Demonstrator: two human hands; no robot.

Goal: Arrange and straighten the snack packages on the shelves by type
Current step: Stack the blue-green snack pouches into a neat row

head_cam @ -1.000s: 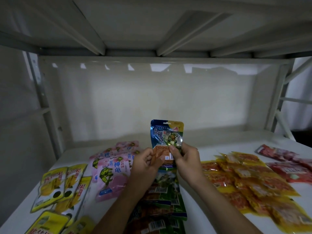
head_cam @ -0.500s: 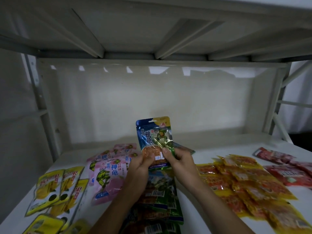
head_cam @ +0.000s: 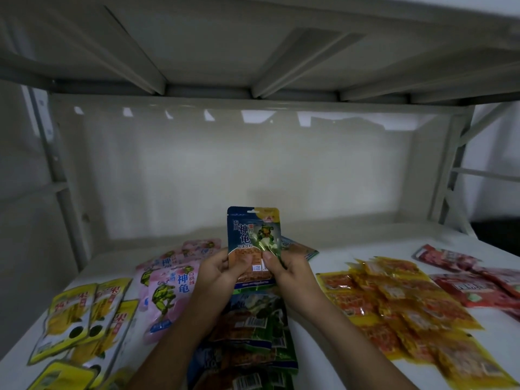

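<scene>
Head view: both hands — left hand (head_cam: 216, 270), right hand (head_cam: 287, 270) — pinched an upright blue packet (head_cam: 253, 237) above the green-blue row (head_cam: 253, 327) at 6 o'clock; yellow, pink, orange and red groups lay sorted — straightening remained.

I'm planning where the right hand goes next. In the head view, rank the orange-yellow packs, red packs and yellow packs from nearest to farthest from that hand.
From the right hand:
1. Orange-yellow packs, just to its right.
2. Red packs, farther right, near the shelf's right end.
3. Yellow packs, far left, beyond the left hand.
</scene>
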